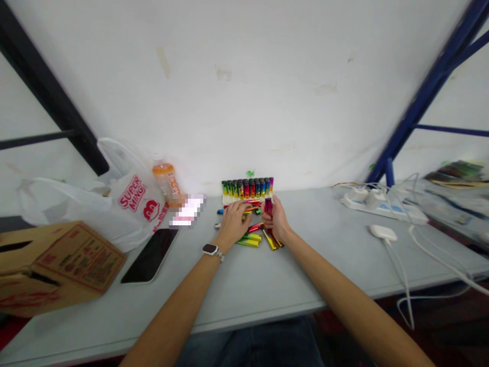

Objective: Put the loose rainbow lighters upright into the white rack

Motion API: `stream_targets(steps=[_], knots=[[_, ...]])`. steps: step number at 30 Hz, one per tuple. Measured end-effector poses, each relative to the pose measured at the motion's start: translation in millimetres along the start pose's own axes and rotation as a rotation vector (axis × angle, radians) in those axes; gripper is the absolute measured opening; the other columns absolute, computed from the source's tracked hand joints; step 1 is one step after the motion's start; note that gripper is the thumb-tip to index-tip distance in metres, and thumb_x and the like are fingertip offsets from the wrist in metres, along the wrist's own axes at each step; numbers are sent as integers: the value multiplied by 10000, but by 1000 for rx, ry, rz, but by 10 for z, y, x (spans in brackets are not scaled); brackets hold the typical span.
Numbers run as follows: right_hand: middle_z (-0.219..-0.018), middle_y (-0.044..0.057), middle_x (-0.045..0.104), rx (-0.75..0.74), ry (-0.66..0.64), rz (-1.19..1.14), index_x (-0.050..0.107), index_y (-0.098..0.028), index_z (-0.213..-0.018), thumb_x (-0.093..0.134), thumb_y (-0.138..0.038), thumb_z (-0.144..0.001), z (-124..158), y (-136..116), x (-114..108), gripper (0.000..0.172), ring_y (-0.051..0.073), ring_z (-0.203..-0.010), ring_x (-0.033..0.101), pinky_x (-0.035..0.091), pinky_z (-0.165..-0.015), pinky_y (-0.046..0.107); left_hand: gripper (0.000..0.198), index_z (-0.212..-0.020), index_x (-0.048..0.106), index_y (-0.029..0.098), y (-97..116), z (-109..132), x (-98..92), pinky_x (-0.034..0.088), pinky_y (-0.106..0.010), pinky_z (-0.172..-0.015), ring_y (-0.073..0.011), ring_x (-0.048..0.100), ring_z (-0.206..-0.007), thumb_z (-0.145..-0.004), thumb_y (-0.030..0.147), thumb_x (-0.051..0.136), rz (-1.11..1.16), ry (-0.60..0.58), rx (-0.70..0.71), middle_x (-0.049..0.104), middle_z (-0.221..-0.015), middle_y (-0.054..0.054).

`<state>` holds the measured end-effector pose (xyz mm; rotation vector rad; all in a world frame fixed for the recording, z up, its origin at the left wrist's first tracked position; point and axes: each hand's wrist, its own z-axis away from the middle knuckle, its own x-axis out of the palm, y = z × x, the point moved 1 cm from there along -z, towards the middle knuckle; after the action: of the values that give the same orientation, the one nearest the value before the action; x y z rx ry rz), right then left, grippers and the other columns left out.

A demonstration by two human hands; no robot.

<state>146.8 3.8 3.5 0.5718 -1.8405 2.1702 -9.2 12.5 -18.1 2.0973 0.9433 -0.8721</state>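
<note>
Head view: my right hand [278,220] has its fingers curled shut around a shiny magenta lighter [268,205], held upright with its long axis vertical, just in front of the white tray of multicoloured metallic lighters [247,188] standing by the wall. My left hand [233,220] lies flat, fingers loosely spread, gripping nothing that I can see, touching the loose foil-coloured lighters [252,239] scattered on the grey table [267,285]; the tray is beyond both hands, the right one slightly nearer.

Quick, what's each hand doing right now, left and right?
Left hand: open, fingers spread flat on the loose lighters lying on the table.
Right hand: closed around one magenta lighter, held upright.
</note>
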Motion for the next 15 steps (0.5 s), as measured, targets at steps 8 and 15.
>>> stream_targets(steps=[8,15], knots=[[-573,-82,407,-231,13,150,545,-213,-785,684,-702,-714,-43,13,-18,514,77,-457,326,359,-386,205,449,-1366,518,198,8,43,11,336,-460,-1140,-256,469,-1351,-997,438,431,-85,-201,-25,575,-1418,-100],[-722,5,653,-436,8,404,632,-182,-843,763,-556,-691,-125,-63,-136,425,134,-643,569,467,-601,260,315,-1161,648,204,64,60,-86,440,-460,-990,-278,566,-1141,-978,389,469,-109,-207,-10,657,-1181,-99]])
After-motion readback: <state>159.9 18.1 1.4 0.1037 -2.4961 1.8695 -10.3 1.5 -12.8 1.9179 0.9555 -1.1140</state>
